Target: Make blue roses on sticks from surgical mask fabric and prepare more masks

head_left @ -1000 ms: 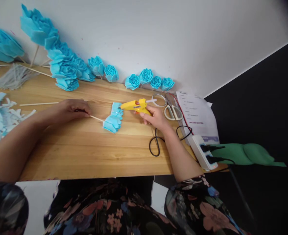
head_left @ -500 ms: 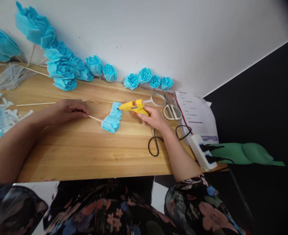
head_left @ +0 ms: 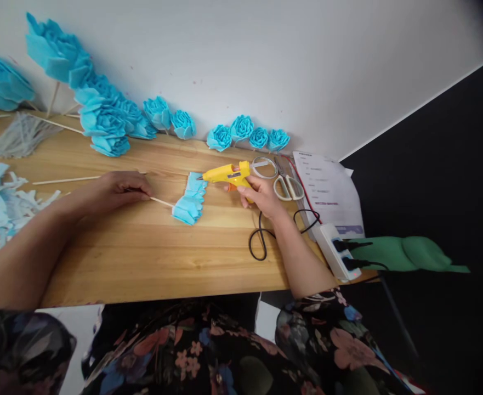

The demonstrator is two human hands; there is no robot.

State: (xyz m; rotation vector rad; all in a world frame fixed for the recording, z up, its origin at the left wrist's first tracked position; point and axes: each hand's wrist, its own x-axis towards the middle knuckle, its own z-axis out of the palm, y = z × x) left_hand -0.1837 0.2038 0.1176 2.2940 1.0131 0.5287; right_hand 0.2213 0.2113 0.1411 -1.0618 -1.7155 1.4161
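My left hand (head_left: 128, 189) pinches a thin wooden stick (head_left: 162, 202) whose right end goes into a partly rolled blue flower (head_left: 187, 209). From that roll a scalloped blue strip (head_left: 195, 185) stretches away across the table toward the wall. Closed around the handle of a yellow hot glue gun (head_left: 227, 173) is my right hand (head_left: 260, 195), its fingers near the orange trigger. The gun's nozzle points left, right at the far end of the strip; whether it touches is too fine to tell.
Finished blue flowers (head_left: 105, 118) line the wall. White-handled scissors (head_left: 288, 187), a roll of tape (head_left: 265, 167), papers (head_left: 327, 189) and a power strip (head_left: 337, 253) lie right, near a looped black cable (head_left: 261, 241). Blue and white scraps (head_left: 3, 197) and another stick (head_left: 66, 180) are left.
The glue gun's nozzle has moved slightly up along the strip toward its far end, and the gun has turned a little. My left hand keeps hold of the stick.
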